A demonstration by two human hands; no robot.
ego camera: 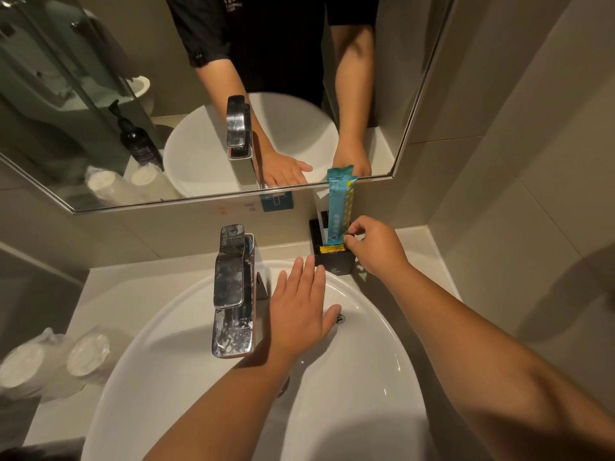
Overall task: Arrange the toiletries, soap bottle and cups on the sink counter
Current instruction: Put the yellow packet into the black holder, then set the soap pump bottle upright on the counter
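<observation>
A tall blue and yellow toiletry packet (338, 207) stands upright in a small black holder box (334, 259) at the back right of the counter, against the wall under the mirror. My right hand (372, 246) pinches the packet's lower edge just above the holder. My left hand (301, 304) hovers flat with fingers apart over the white basin (166, 354), holding nothing. Two plastic-wrapped cups (88, 354) lie on the counter at the left. The dark pump soap bottle (138, 138) shows only as a reflection in the mirror.
A chrome faucet (233, 291) rises at the back of the basin, just left of my left hand. The mirror (100, 181) spans the wall above. A tiled side wall (515, 194) closes the counter on the right. The drain (341, 317) sits beside my left thumb.
</observation>
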